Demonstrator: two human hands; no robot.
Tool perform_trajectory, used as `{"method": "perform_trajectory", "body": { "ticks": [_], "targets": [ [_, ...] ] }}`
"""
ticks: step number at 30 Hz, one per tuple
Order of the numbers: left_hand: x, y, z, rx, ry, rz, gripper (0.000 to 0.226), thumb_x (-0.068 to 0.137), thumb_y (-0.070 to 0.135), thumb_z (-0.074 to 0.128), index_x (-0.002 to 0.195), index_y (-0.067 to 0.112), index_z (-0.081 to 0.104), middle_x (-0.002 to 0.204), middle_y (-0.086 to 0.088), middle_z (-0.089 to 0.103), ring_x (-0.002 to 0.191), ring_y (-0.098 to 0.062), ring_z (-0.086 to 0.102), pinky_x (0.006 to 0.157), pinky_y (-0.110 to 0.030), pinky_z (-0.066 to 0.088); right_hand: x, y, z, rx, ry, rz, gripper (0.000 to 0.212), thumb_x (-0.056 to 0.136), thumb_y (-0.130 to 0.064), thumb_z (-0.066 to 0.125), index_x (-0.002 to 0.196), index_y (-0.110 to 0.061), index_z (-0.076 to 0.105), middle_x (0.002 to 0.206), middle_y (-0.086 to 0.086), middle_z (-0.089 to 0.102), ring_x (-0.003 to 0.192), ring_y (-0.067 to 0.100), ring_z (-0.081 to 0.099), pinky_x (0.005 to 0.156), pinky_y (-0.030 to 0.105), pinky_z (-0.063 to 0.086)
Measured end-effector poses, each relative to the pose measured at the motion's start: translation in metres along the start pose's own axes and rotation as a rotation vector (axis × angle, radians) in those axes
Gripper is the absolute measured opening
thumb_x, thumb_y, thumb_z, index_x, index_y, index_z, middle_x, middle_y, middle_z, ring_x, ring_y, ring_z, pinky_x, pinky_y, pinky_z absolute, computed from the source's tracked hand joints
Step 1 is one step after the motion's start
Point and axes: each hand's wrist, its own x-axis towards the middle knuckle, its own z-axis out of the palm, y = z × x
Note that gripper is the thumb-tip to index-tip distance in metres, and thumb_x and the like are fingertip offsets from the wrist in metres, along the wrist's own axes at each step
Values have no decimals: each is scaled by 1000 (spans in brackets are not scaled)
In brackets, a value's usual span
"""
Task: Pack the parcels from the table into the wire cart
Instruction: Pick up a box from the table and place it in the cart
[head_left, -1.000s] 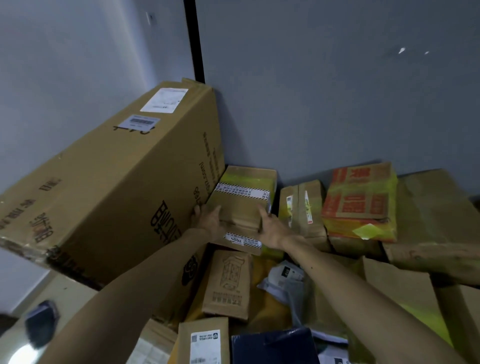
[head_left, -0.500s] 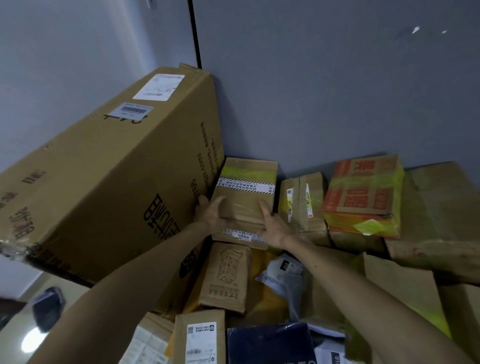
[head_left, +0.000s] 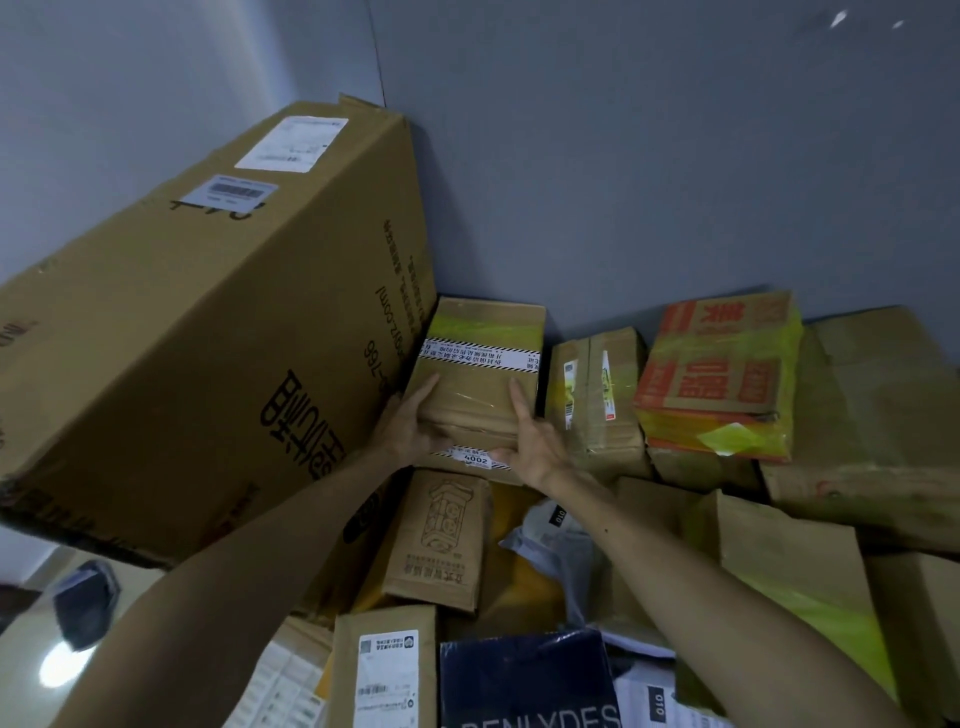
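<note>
A brown taped box (head_left: 483, 374) with yellow tape and a black-and-white striped label lies at the back of the parcel pile, against the grey wall. It is wedged between a large tilted carton (head_left: 208, 332) on its left and a small taped box (head_left: 592, 395) on its right. My left hand (head_left: 410, 421) grips its near left corner, fingers on top and thumb on the front face. At the near right corner my right hand (head_left: 530, 441) holds it the same way.
A red-and-yellow box (head_left: 722, 374) and flat brown cartons (head_left: 872, 395) sit to the right. Closer in lie a printed brown parcel (head_left: 441, 540), a white bag (head_left: 556, 540), a labelled box (head_left: 387, 670) and a dark blue box (head_left: 524, 680). Floor shows at lower left.
Both hands have slid further onto the top of the taped box, which now sits closer to the wall. The camera has come nearer.
</note>
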Motion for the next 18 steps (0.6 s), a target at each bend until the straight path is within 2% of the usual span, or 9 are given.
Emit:
{"method": "perform_trajectory", "body": {
  "ticks": [3,6,7,8,10,12,14,18],
  "targets": [
    [-2,2,0,-45,-17,19,106,70,16,89,153,38,27,152,-8,32,141,-27,32,117,-39,29,-3,1,1,65,35,-3,123,83,-27,77,139,-57,-29,138,20,50,101,26,65,97,45,53],
    [-5,10,2,-50,12,20,100,71,8,87,153,30,34,147,-6,32,135,-19,34,110,-21,28,-13,0,-9,132,32,22,118,84,-24,76,143,-56,-22,141,18,50,111,28,62,98,39,51],
    [-8,15,1,-46,-16,32,94,73,10,85,152,24,36,144,-8,36,133,-22,38,108,-23,32,-17,1,-14,145,18,26,115,86,-23,74,148,-51,-18,142,18,49,111,29,62,93,34,50],
    [-12,20,0,-64,-24,41,86,77,16,82,151,17,38,140,-11,44,130,-27,45,106,-31,40,-21,3,-20,148,4,27,110,88,-22,73,152,-46,-13,143,18,48,110,29,62,89,31,48],
    [-18,29,-4,2,71,54,75,82,29,77,147,9,44,136,-16,52,119,-33,56,94,-45,53,-30,3,-31,148,-6,18,106,89,-22,72,155,-42,-8,147,19,43,115,30,59,94,35,47],
    [-19,30,-4,-21,41,79,92,69,33,87,148,27,42,147,-14,41,130,-32,45,108,-48,44,-38,0,-40,142,-2,0,105,88,-22,73,156,-40,-6,152,18,38,127,30,52,106,40,42],
    [-25,32,-4,10,60,40,108,56,33,93,147,44,37,152,-9,32,141,-31,30,118,-48,30,-43,-3,-46,148,3,-15,105,88,-21,73,156,-39,-5,153,15,39,128,29,51,108,39,40],
    [-51,56,-16,7,106,76,103,67,31,90,152,39,32,152,-11,33,142,-32,26,120,-43,25,-55,-12,-60,145,32,-75,106,87,-20,74,156,-39,-4,148,12,46,123,27,56,106,36,45]
  ]
}}
